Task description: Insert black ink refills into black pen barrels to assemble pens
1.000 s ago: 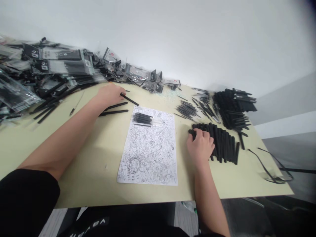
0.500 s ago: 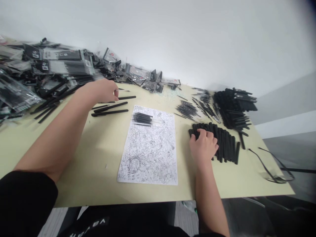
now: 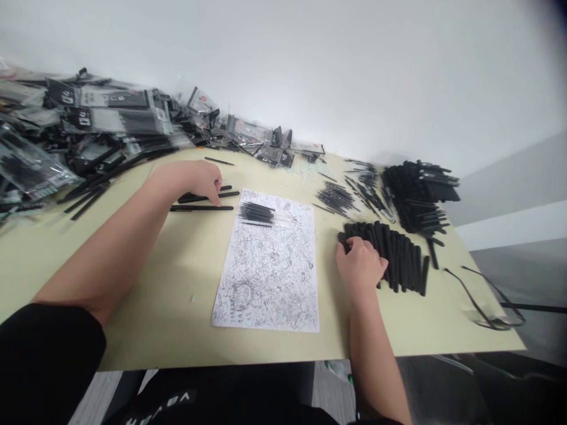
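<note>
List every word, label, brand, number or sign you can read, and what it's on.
None reads with certainty.
Plastic packets: printed labels, too blurred.
Paper sheet: dense scribbles, no word legible.
Black clothing: pale letters, too unclear.
Row of black pens: no lettering discernible.

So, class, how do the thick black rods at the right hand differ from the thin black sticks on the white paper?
The thick black rods lie on the pale yellow tabletop, the thin black sticks on the white paper. The right hand touches the rods, not the sticks. The sticks lie more crosswise than the rods. Both form rows.
</note>
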The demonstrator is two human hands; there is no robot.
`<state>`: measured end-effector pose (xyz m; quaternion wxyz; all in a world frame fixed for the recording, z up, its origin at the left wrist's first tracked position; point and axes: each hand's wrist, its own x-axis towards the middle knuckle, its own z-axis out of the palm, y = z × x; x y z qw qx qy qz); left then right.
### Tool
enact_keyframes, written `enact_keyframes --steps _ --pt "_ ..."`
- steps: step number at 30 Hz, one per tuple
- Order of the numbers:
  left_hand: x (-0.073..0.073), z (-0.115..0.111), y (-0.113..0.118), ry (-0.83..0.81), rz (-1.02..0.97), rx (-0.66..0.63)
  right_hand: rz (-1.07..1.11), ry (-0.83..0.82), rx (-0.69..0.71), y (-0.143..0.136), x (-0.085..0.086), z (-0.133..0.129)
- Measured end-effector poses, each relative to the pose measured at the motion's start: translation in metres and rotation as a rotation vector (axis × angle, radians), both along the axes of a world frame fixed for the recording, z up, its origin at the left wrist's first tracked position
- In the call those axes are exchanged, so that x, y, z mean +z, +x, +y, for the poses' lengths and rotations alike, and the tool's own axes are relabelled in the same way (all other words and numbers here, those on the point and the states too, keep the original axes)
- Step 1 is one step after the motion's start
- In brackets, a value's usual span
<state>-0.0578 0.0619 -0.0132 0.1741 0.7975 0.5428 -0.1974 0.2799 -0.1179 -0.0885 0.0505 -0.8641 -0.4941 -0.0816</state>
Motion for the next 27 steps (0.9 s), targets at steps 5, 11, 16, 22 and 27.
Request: enact_keyframes --steps 5,11,16,22,27 --pt "0.003 -0.005 0.006 -0.014 -0.012 -0.009 0.156 0.045 0.154 0.003 -0.006 0.002" --pt "0.006 -0.01 0.011 -0.04 -0.039 -0.042 0.248 0.077 0.247 0.0 -0.009 0.002" --pt "0.007 -0.013 0.011 -0.023 -0.067 -0.037 0.127 -0.042 0.128 -0.004 -0.002 -0.002" --pt "0.006 -0.013 0.011 -0.019 -0.067 -0.067 0.054 -0.162 0.097 -0.008 0.002 0.0" --pt "0.003 -0.013 0.011 -0.016 -0.099 -0.083 0.035 -0.106 0.136 -0.01 -0.002 0.002"
